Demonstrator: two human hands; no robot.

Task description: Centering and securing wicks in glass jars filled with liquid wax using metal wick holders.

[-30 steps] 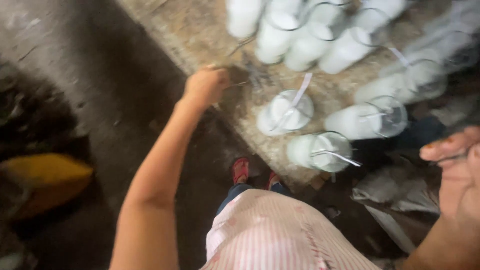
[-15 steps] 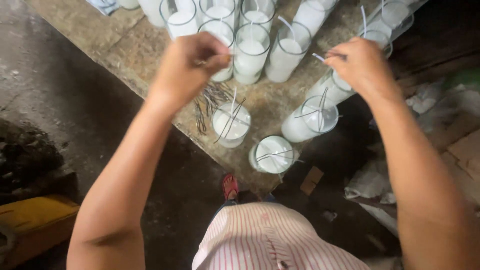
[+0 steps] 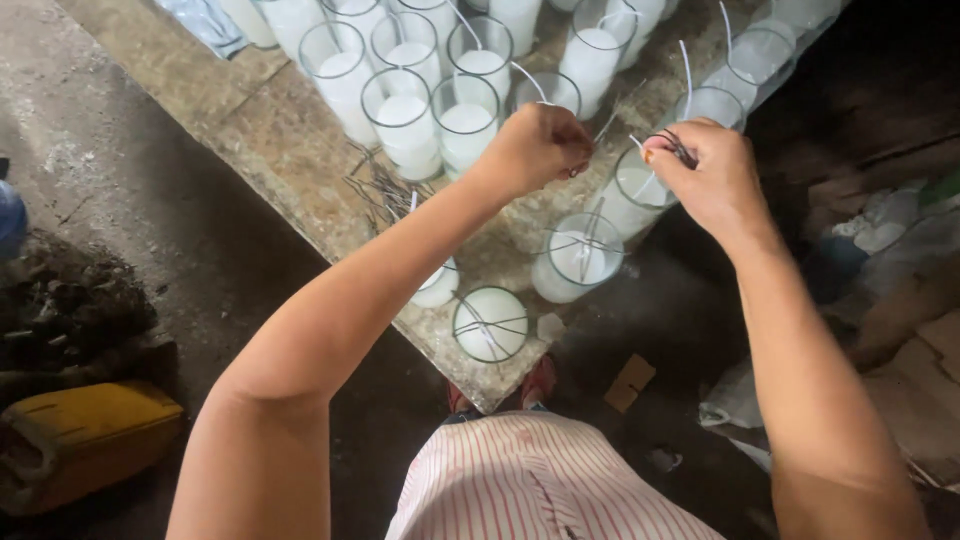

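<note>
Above, left hand (image 3: 535,148) and right hand (image 3: 705,175) pinching wire (image 3: 678,148), candle glasses (image 3: 577,258)

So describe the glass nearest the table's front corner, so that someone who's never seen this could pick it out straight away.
Start at the worn stone table crowded with glasses of white wax. Follow it to the corner nearest the person's striped shirt. The glass there stands alone at the edge, seen from straight above, with thin wires crossed over its rim, well below both hands.

clear, glossy glass jars (image 3: 404,120) filled with matt white wax; thin grey metal wires (image 3: 385,190); rough, stained stone-like slab (image 3: 270,130); striped woven cloth shirt (image 3: 540,480); dull yellow plastic can (image 3: 80,440).
</note>
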